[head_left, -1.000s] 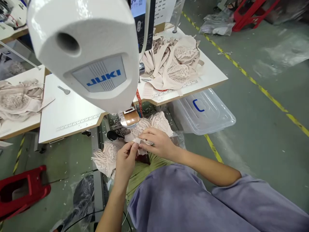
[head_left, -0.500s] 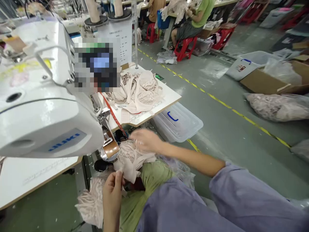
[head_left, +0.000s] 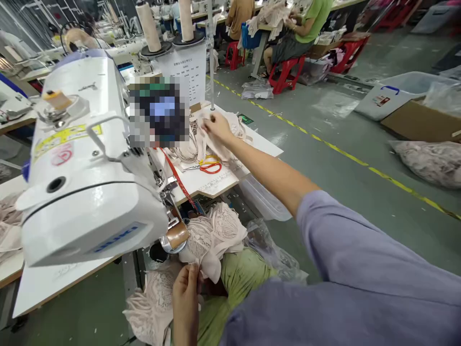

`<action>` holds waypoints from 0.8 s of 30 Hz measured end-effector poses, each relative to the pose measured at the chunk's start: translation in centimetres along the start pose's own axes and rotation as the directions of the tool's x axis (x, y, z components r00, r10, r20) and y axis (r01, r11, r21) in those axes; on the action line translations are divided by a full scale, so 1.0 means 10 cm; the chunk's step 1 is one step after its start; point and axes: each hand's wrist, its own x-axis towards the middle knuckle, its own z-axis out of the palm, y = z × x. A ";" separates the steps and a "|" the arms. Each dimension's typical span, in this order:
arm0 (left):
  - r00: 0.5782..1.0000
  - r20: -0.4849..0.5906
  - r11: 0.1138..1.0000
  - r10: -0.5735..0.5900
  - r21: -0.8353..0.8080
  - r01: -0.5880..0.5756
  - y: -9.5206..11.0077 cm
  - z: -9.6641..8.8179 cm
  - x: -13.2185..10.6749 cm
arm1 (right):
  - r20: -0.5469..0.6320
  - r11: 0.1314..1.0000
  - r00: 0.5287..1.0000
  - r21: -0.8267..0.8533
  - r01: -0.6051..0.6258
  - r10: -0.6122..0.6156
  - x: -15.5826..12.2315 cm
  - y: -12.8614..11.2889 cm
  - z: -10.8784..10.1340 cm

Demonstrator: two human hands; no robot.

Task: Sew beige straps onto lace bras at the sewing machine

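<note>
My left hand (head_left: 185,293) is low in the middle, its fingers pinched on the edge of a beige lace garment (head_left: 212,235) that lies under the foot of the white sewing machine (head_left: 82,163) and over my lap. My right hand (head_left: 215,127) is stretched far out over the side table (head_left: 216,180), with its fingers closed on the pile of beige lace garments (head_left: 223,139) there. Red and yellow scissors (head_left: 209,166) lie on the table just in front of that pile.
A clear plastic bin (head_left: 264,202) sits on the floor under the side table. Other people sit on red stools (head_left: 284,72) at the back. A yellow floor line (head_left: 360,166) runs diagonally right. A cardboard box (head_left: 421,122) and bagged fabric (head_left: 428,161) lie at far right.
My right hand left the garment at the machine and reached out to the pile on the side table. My head lifted, so the room came into view. My left hand kept its pinch.
</note>
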 end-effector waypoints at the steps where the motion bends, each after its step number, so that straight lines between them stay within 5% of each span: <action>1: 1.000 0.011 1.000 -0.004 -0.002 0.004 0.02 0.00 0.00 | -0.024 1.000 1.000 0.014 -0.012 0.012 0.08 -0.07 0.04; 3: 1.000 0.007 1.000 -0.008 0.029 0.008 0.08 -0.01 0.00 | -0.043 1.000 0.999 -0.017 0.026 -0.027 0.03 -0.18 0.10; 6: 1.000 -0.011 0.996 0.001 0.084 0.000 0.16 -0.07 -0.02 | -0.019 0.971 0.979 -0.135 0.197 -0.201 -0.62 -0.18 0.12; 8: 1.000 0.014 0.998 0.001 0.068 -0.002 0.18 -0.12 -0.02 | 0.188 0.941 0.942 -0.148 0.306 -0.277 -1.19 -0.06 0.09; 10: 0.999 0.047 1.000 -0.004 0.007 0.004 0.18 -0.16 -0.01 | 0.461 0.897 0.824 -0.119 0.426 -0.330 -1.59 0.14 0.04; 11: 0.998 0.057 1.000 -0.010 -0.024 0.011 0.17 -0.18 0.00 | 0.480 0.883 0.816 -0.157 0.442 -0.323 -1.69 0.24 0.04; 15: 0.998 0.051 0.998 -0.031 -0.049 0.033 0.16 -0.17 0.00 | 0.429 0.802 0.868 -0.410 0.435 -0.251 -1.47 0.46 0.20; 20: 0.999 0.046 0.998 0.001 -0.056 0.001 0.19 -0.14 -0.04 | 0.510 0.722 0.852 -0.546 0.425 -0.116 -1.03 0.36 0.34; 24: 0.999 0.046 0.992 -0.008 -0.126 0.013 0.19 -0.17 -0.07 | 0.575 0.697 0.813 -0.546 0.465 -0.093 -1.13 0.29 0.29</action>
